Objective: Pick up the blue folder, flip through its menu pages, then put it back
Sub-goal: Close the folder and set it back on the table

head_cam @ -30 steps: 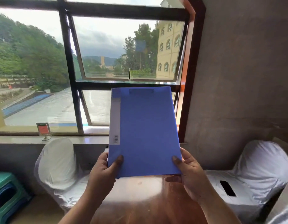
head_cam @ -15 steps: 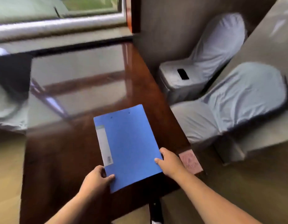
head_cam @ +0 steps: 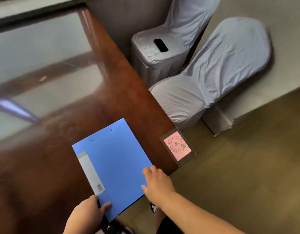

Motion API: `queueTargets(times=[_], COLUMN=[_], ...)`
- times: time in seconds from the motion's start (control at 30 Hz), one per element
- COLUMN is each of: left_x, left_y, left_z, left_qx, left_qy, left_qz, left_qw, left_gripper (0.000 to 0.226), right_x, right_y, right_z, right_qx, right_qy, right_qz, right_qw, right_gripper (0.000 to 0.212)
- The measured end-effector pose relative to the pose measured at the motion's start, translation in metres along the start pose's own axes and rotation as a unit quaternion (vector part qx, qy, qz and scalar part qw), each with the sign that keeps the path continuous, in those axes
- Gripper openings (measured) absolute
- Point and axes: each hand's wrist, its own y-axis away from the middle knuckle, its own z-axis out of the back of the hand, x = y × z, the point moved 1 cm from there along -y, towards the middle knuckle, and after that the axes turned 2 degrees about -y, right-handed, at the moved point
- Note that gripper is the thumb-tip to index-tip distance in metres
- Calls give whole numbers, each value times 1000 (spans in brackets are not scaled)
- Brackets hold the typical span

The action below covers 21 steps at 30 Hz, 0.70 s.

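The blue folder (head_cam: 114, 164) is closed and lies flat, slightly tilted, over the near right corner of the glossy brown table (head_cam: 120, 92); its near corner juts past the table edge. A pale label strip runs down its left side. My left hand (head_cam: 88, 215) pinches the folder's near left corner, thumb on top. My right hand (head_cam: 156, 183) rests on the near right edge, fingers spread over the cover.
A pink QR-code card (head_cam: 177, 148) is stuck on the table's right corner. Two chairs in grey-white covers stand to the right; the far one (head_cam: 156, 53) carries a black phone (head_cam: 160, 45), the near one (head_cam: 204, 85) is beside the table.
The folder came down from upright in front of the window to the table corner. The view tilted down and closer, and my right hand slid further onto the cover.
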Motion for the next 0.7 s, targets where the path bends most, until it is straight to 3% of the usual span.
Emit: queueTargets(times=[0.1,0.7], left_x=[-17,-82], left_y=[-6,-29], left_z=[1,-2], left_qx=[-8,-15], left_qy=[-6,-13], left_qz=[-19,-44], left_qw=[1000,999], left_gripper=[43,46], right_x=[0,-60], right_y=[4,-9], right_z=[-13,16], right_qx=[26,-40], right_qy=[0,-32], right_qz=[9,-30], right_qw=[1000,998], right_gripper=[53,52])
